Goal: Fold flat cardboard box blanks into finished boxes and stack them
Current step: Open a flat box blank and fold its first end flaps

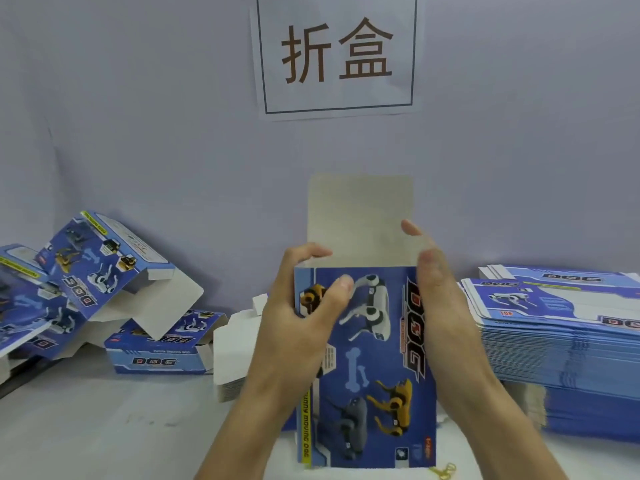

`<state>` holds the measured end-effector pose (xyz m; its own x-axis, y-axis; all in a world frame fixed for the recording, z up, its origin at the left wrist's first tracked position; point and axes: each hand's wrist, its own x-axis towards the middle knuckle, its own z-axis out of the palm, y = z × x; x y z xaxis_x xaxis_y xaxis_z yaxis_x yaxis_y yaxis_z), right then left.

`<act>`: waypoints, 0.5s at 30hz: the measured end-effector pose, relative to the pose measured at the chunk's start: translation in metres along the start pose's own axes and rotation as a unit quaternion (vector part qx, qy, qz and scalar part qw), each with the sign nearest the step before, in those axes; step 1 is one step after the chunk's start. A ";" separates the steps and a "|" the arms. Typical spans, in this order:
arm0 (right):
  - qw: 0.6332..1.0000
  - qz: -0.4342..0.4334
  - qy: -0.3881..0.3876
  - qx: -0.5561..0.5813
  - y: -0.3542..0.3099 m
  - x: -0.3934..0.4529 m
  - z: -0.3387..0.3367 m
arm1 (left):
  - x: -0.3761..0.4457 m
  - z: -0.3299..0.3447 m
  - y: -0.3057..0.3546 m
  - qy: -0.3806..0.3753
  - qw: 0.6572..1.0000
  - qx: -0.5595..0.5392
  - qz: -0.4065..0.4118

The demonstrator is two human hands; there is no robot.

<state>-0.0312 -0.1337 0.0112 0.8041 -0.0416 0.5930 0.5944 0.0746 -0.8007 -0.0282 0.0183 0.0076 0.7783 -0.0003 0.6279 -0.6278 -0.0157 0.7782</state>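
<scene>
I hold a blue printed box (370, 368) with robot-dog pictures upright in front of me, its grey top flap (360, 216) standing open. My left hand (298, 323) grips the box's left edge, thumb on the printed front and fingers curled over the top corner. My right hand (440, 306) holds the right edge, fingers reaching up beside the flap. A tall stack of flat blanks (561, 348) lies at the right. Several folded boxes (100, 271) lie heaped at the left, one (159, 355) flat on the table.
A white table (104, 427) runs across the front. A small pile of white cardboard pieces (232, 362) stands behind my left hand. A paper sign (336, 53) hangs on the grey wall. A small yellow object (445, 470) lies by the box's lower right corner.
</scene>
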 end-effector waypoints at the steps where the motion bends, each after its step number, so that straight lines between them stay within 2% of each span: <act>1: 1.000 0.006 0.003 0.018 0.001 0.000 0.000 | -0.001 0.003 0.000 0.014 1.000 -0.004 -0.012; 5: 0.999 0.020 0.030 -0.006 0.002 0.001 0.000 | -0.003 0.007 -0.001 0.068 0.991 -0.086 -0.076; 7: 0.999 0.036 0.031 0.001 0.005 0.001 0.001 | -0.003 0.003 -0.004 0.059 0.990 -0.079 -0.098; 9: 0.998 0.055 0.027 0.027 0.007 0.000 0.000 | -0.004 -0.002 -0.006 0.048 0.993 -0.053 -0.091; 12: 0.992 0.081 0.003 0.098 0.008 0.000 -0.002 | 0.002 -0.001 -0.004 0.061 0.988 -0.097 -0.103; 15: 0.992 0.060 -0.007 0.109 0.008 0.000 -0.002 | 0.002 -0.002 -0.002 0.054 0.985 -0.137 -0.086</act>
<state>-0.0267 -0.1347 0.0043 0.8683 -0.0058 0.4960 0.4758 0.2921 -0.8296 -0.0254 0.0203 0.0069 0.8771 0.0853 0.4726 -0.4773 0.2640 0.8381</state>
